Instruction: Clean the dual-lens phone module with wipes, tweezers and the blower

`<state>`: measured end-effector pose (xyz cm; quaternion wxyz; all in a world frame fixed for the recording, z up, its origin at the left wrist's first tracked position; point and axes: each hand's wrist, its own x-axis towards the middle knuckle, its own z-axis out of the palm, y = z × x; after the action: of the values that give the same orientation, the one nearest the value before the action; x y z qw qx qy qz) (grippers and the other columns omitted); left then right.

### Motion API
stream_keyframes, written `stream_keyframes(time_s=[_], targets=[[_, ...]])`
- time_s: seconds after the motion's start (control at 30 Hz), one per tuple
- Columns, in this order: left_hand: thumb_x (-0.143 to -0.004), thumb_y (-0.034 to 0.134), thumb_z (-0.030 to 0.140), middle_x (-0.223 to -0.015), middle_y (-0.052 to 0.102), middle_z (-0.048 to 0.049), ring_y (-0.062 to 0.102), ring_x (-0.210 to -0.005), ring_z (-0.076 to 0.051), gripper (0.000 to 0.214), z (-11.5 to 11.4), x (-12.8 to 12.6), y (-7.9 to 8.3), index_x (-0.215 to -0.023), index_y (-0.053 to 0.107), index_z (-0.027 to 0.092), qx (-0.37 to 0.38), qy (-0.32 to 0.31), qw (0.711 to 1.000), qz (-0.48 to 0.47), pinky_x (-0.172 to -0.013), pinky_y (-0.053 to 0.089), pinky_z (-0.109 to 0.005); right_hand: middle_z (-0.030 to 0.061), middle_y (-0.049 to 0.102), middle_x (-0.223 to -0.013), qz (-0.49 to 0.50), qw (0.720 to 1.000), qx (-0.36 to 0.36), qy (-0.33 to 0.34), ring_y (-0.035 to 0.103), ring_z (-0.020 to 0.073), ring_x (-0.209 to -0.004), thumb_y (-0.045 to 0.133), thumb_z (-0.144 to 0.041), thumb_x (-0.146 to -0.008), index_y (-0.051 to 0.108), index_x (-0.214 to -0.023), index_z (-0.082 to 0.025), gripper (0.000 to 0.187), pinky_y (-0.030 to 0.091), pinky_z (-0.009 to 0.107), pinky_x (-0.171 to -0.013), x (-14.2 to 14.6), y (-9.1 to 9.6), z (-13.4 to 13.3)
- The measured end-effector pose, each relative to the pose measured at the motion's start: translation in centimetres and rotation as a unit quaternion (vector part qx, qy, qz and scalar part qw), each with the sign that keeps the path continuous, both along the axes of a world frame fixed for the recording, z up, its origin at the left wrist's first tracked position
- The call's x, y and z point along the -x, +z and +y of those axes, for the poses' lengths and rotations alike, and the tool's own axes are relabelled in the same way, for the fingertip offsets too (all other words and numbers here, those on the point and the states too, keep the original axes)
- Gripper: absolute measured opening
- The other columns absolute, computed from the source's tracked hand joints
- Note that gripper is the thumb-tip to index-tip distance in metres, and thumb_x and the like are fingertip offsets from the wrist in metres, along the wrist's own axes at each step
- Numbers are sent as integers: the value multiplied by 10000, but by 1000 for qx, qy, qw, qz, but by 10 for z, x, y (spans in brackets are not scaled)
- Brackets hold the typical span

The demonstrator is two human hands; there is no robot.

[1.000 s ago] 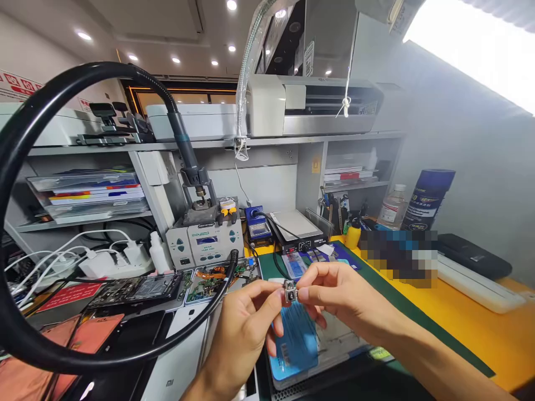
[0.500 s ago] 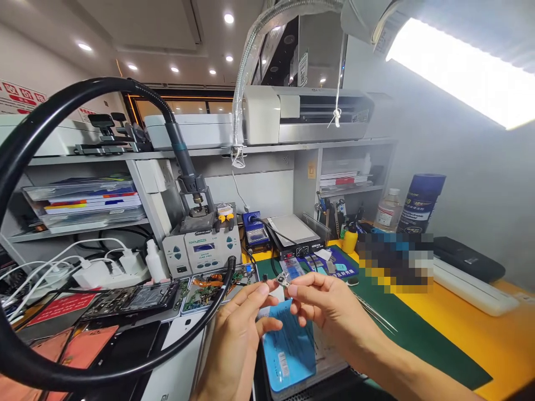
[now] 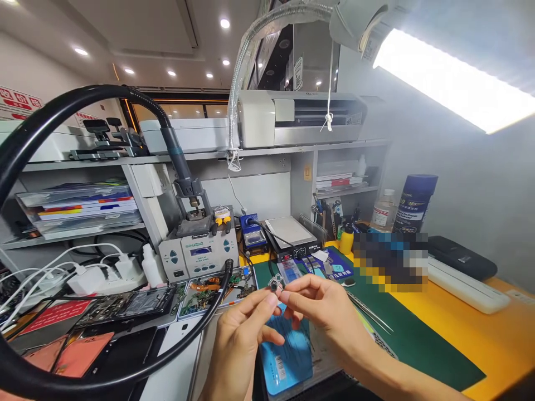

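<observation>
From here I see metallic, glinting module (image 3: 275, 283) at centre; glossy, plastic-looking packet (image 3: 286, 365) below; lower right, smooth matt mat (image 3: 422, 345), polished metal tweezers (image 3: 361, 304); left, smooth, satin hose (image 3: 87, 93).

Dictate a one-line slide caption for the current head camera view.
Left hand and right hand hold up a small metallic part above a cluttered workbench with a green mat.

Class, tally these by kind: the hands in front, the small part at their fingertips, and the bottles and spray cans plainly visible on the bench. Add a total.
Left hand and right hand: 2 hands
Small metallic part: 1
White bottle, yellow bottle and clear bottle: 3 bottles
Spray can: 1
Total: 7
</observation>
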<state>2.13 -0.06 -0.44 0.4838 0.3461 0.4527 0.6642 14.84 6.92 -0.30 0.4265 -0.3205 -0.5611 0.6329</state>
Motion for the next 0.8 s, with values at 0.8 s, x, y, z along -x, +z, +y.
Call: stream_keyframes(time_s=[0.8], targets=[[-838,705,401,-939,673,-53,557,-716,-165,239,2,3,-14,-853,824,194,-26,82,985,149,-510,475,-211,-6,622,-597,-72,994,-73,26,496,109,-520,755,-404,-790,777,-749,-165,244,427,228,-500,3,2,-2]])
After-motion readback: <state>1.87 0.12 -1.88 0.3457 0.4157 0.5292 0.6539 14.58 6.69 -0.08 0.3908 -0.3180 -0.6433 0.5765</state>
